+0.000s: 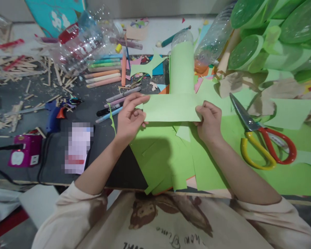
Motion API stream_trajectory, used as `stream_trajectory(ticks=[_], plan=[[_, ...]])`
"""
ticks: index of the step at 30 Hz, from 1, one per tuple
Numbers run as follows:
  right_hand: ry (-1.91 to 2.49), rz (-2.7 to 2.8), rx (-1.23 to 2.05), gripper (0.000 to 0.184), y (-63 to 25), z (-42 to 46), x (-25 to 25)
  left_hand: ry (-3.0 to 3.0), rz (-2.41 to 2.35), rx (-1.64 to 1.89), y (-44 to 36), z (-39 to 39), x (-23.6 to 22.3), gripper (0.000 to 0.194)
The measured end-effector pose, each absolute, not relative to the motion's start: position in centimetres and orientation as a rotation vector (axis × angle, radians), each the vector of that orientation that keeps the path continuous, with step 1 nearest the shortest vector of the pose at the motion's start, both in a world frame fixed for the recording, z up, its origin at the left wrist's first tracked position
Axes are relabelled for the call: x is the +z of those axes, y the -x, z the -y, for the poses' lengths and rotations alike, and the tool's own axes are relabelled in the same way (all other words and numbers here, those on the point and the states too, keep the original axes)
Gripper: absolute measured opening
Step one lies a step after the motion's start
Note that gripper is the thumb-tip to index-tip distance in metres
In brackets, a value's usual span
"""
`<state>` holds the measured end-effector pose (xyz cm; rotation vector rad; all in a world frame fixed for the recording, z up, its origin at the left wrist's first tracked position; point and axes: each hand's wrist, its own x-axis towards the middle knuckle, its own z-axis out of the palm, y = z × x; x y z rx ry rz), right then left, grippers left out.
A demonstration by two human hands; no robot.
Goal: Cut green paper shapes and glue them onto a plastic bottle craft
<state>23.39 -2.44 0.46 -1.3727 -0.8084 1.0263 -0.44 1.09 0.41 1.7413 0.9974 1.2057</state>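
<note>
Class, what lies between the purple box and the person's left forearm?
In the head view, a black cable and then a phone lie between the purple box and the left forearm.

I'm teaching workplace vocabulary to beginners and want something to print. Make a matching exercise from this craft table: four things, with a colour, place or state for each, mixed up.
Column one
1. Paper strip
2. Scissors
3. Glue gun
4. Phone

Column two
A. Mostly blue
B. Lying face up beside the left forearm
C. Held between the left hand and the right hand
D. Red and yellow at the handles

Right pairs: 1-C, 2-D, 3-A, 4-B
</note>
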Motion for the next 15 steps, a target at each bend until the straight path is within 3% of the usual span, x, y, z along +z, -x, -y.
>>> stream_trajectory(ticks=[15], plan=[[1.372,0.778,1.051,0.042,-24.15,2.4,0.63,-1.443,-0.884,1.223,-0.17,-0.72,0.43,0.042]])
